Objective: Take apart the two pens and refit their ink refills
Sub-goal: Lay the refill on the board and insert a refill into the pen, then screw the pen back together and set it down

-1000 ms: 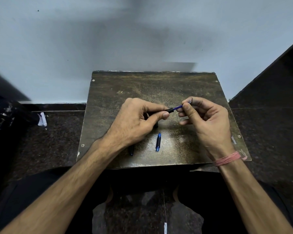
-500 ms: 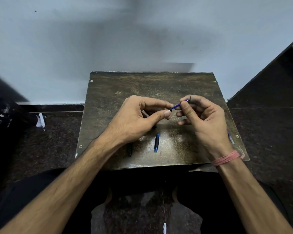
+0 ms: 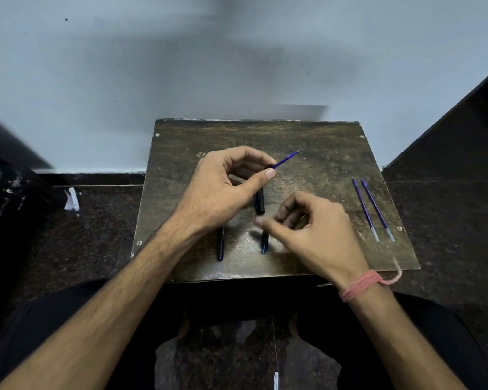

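Note:
My left hand grips a dark pen barrel above the small dark board. A blue ink refill sticks out of the barrel's top end toward the upper right. My right hand hovers lower, blurred, fingers curled with nothing clearly in them, just above a short blue pen piece lying on the board. Another dark pen part lies partly under my left wrist. Two loose blue refills lie side by side at the board's right edge.
The board sits against a pale wall on a dark speckled floor. A scrap of white paper lies on the floor to the left. My dark-clothed legs fill the bottom of the view.
My right hand let go of the refill tip and dropped down toward the short blue piece. My left hand still holds the barrel, refill now sticking out freely.

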